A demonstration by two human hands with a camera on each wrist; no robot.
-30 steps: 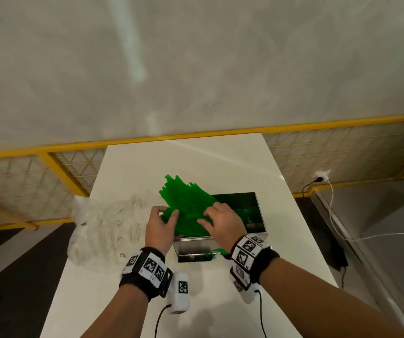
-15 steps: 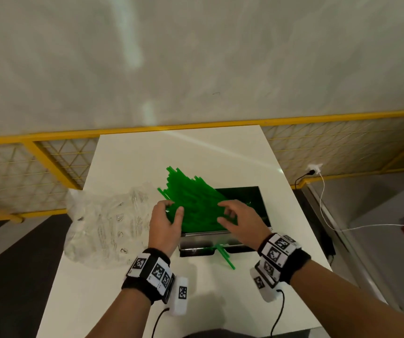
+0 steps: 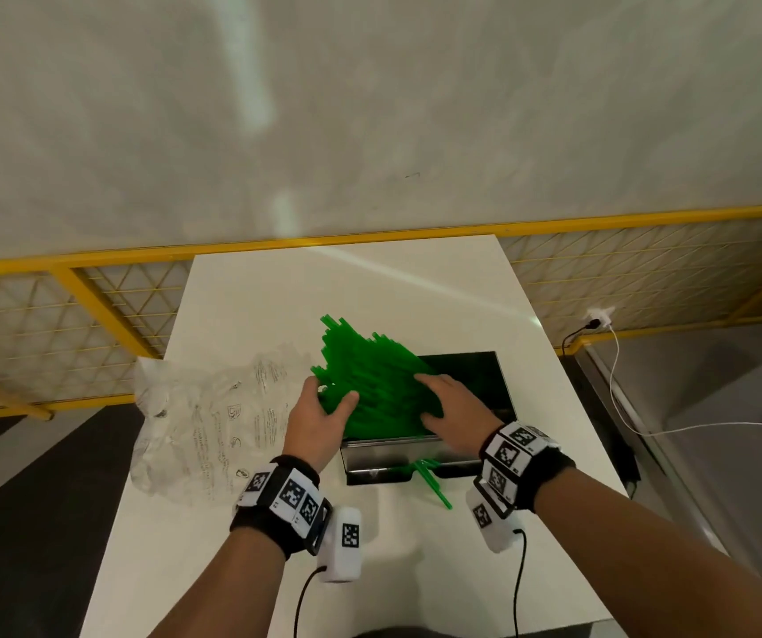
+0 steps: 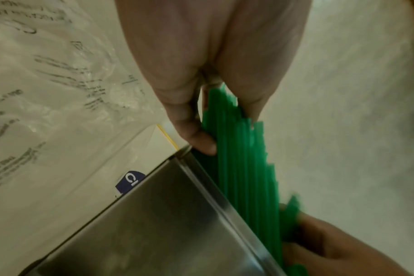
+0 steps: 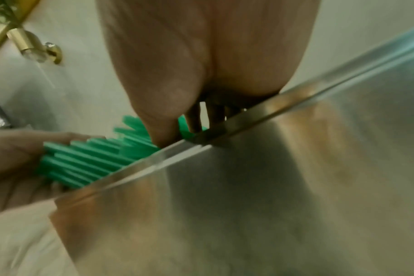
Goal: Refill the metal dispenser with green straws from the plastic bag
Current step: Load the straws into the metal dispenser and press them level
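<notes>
A thick bundle of green straws (image 3: 370, 375) leans slantwise into the open metal dispenser (image 3: 485, 375), its upper ends fanning up to the left. My left hand (image 3: 328, 393) grips the bundle's left side between thumb and fingers; the left wrist view shows that pinch (image 4: 227, 128) on the straws (image 4: 243, 168) above the dispenser's rim (image 4: 213, 196). My right hand (image 3: 425, 398) lies on top of the bundle with fingers spread, pressing down; its thumb touches the straws (image 5: 87, 160) by the steel wall (image 5: 272, 186). The crumpled plastic bag (image 3: 213, 416) lies to the left.
A few loose straws (image 3: 432, 481) stick out of the dispenser's front tray onto the white table (image 3: 324, 278). A yellow mesh fence (image 3: 94, 306) runs behind the table. A wall socket with a white cable (image 3: 600, 317) sits on the right. Wrist cables hang near the front edge.
My right hand slid along the top of the bundle. A few straws slipped out at the dispenser's front onto the table. My left hand kept its grip.
</notes>
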